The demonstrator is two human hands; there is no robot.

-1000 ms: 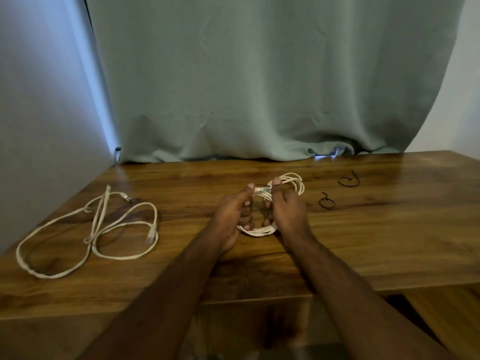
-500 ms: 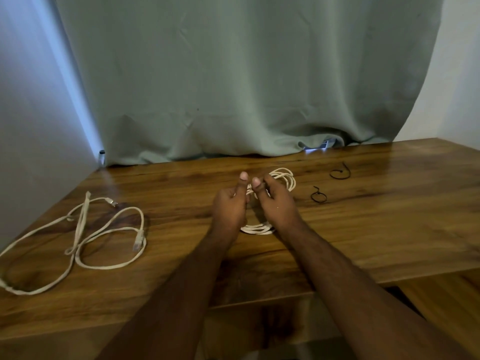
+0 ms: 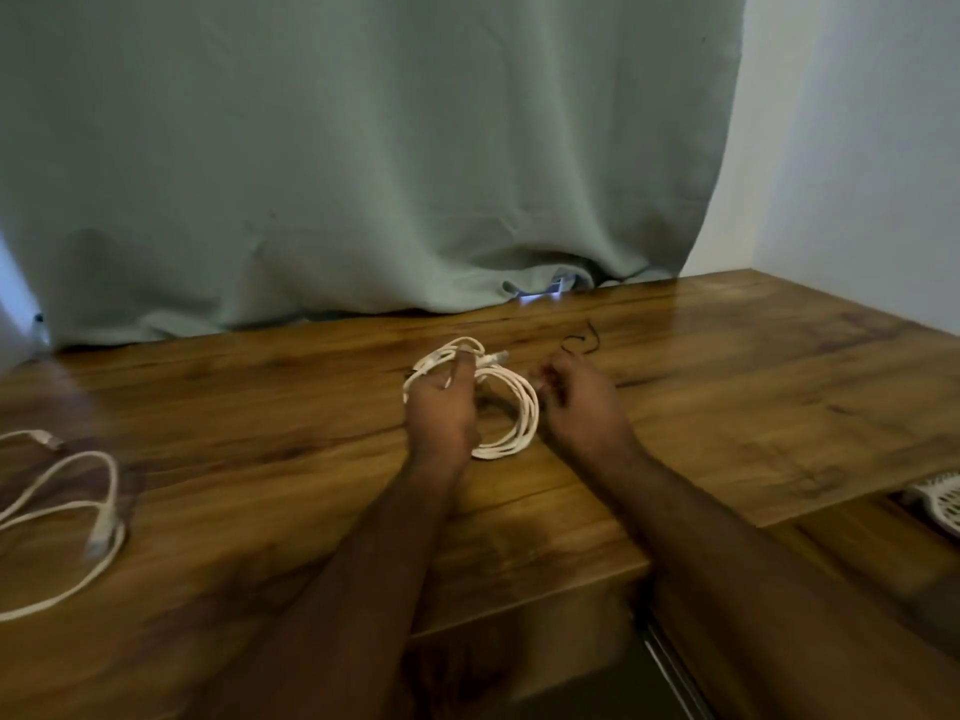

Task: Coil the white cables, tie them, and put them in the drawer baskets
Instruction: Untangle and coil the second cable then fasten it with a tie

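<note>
On the wooden bench, the left hand grips a coiled white cable by its far side, fingers curled round the loops, while the near part of the coil rests on the wood. The right hand sits just beside the coil with its fingers curled inward; I cannot tell whether it pinches anything, the frame being blurred there. A thin black tie lies on the bench just beyond that hand. A second white cable sprawls loose at the far left edge, well apart — not yet coiled. A white mesh basket shows low at the right, below the bench top.

By my reading, the coiling of this first cable is finished and the tying step is in hand. The next move calls for the tie to be wrapped round the gathered loops where the left hand clamps them — and that grip must hold, or the coil will likely spring open
</note>
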